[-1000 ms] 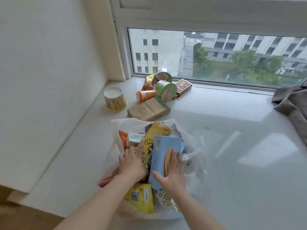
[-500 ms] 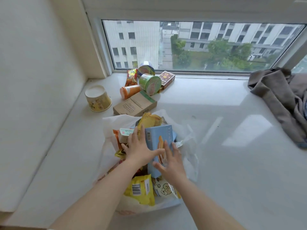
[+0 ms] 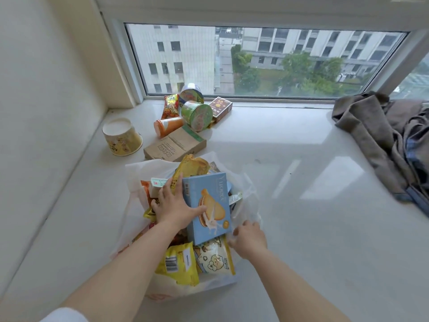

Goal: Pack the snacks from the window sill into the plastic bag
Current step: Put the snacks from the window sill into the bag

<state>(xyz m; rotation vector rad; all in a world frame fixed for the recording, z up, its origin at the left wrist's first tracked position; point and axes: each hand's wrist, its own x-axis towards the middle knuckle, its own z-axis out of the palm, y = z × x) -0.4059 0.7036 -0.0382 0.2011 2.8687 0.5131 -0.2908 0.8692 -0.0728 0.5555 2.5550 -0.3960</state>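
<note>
Translucent white plastic bag [image 3: 133, 201] lies open near the front edge of the window sill [image 3: 301, 228], already heaped with packets. On top rests a pale blue biscuit box [image 3: 209, 205]. The left hand [image 3: 174, 206] lies flat across the pile, fingers straight, thumb pressing the box's near-left side to settle it. The right hand [image 3: 249, 238] pinches the bag's film at its right rim, beside the box's lower corner.

Judged from this, the step in hand is seating the box and pulling the mouth wider. Still unpacked, toward the sill's back left corner by the glass: a brown carton [image 3: 175, 147], a yellow paper tub [image 3: 121, 137], an orange tube [image 3: 168, 126], a green cup [image 3: 197, 115], a red packet [image 3: 170, 106] and a dark red box [image 3: 220, 106]. Next comes a reach for the carton, the nearest, while the rim is held open.
</note>
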